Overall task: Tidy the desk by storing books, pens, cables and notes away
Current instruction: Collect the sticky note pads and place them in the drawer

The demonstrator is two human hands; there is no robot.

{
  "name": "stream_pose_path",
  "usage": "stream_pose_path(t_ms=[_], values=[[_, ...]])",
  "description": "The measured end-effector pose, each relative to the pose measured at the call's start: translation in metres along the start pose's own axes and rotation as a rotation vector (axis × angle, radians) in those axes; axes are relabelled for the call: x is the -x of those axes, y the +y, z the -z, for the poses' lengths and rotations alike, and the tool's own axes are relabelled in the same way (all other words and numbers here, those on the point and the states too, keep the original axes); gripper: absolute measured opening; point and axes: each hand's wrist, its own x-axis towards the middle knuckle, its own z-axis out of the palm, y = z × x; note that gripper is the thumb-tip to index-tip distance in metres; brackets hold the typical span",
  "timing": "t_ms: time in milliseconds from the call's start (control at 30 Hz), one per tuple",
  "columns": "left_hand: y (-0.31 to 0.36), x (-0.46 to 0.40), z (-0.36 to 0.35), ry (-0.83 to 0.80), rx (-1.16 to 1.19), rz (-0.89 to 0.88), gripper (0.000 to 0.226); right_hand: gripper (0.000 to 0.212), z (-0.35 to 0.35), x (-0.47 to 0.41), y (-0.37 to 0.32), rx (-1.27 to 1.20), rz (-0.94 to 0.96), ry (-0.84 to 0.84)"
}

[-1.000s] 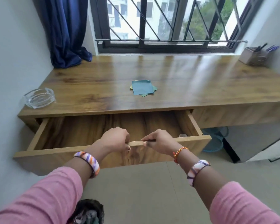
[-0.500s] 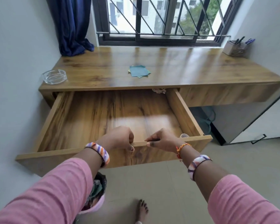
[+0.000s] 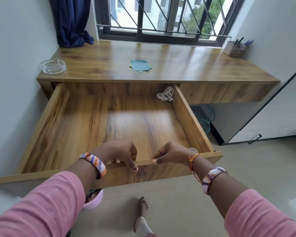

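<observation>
Left hand (image 3: 121, 152) and right hand (image 3: 171, 153) both clenched on drawer front (image 3: 143, 163) — pulled wide for storing notes (image 3: 140, 65) off the table (image 3: 195, 65).

Bright daylight came through the window (image 3: 161, 17), laying glare on the worktop (image 3: 178, 55) and a pale sheen on the drawer (image 3: 143, 120) floor. Wide-angle distortion bent the edges; the sleeves looked soft.
</observation>
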Motion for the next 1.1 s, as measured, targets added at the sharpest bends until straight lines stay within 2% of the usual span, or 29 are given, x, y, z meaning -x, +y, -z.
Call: stream_pose_path(t_ms=[267,467,567,667,767,800,833,900,1000,1100], values=[[0.001,0.012,-0.008,-0.023,0.006,-0.030,0.023,0.019,-0.004,0.013,-0.005,-0.004,-0.037,-0.039],[-0.002,0.017,0.003,-0.142,0.195,0.044,0.033,0.017,0.004,0.013,-0.010,0.002,-0.052,-0.118],[-0.008,0.007,0.011,-0.235,0.289,0.068,0.039,0.015,0.013,0.008,-0.015,0.054,-0.068,-0.214],[-0.018,-0.008,0.017,-0.379,0.370,0.064,0.037,0.022,0.024,-0.004,-0.017,0.128,-0.100,-0.339],[-0.028,-0.031,0.035,-0.527,0.429,0.033,0.030,0.032,0.039,-0.029,-0.017,0.148,-0.122,-0.539],[-0.030,-0.037,0.047,-0.494,0.480,0.014,0.025,0.033,0.045,-0.038,-0.020,0.151,-0.128,-0.609],[-0.034,-0.049,0.065,-0.391,0.546,-0.012,0.021,0.033,0.057,-0.052,-0.025,0.159,-0.123,-0.647],[-0.041,-0.072,0.108,-0.070,0.739,-0.064,0.018,0.031,0.086,-0.086,-0.034,0.183,-0.073,-0.592],[-0.047,-0.108,0.180,0.345,1.030,-0.110,0.014,0.027,0.146,-0.149,-0.052,0.172,0.066,-0.322],[-0.053,-0.158,0.240,0.537,1.091,-0.056,0.011,0.019,0.203,-0.226,-0.070,-0.027,0.197,-0.019]])
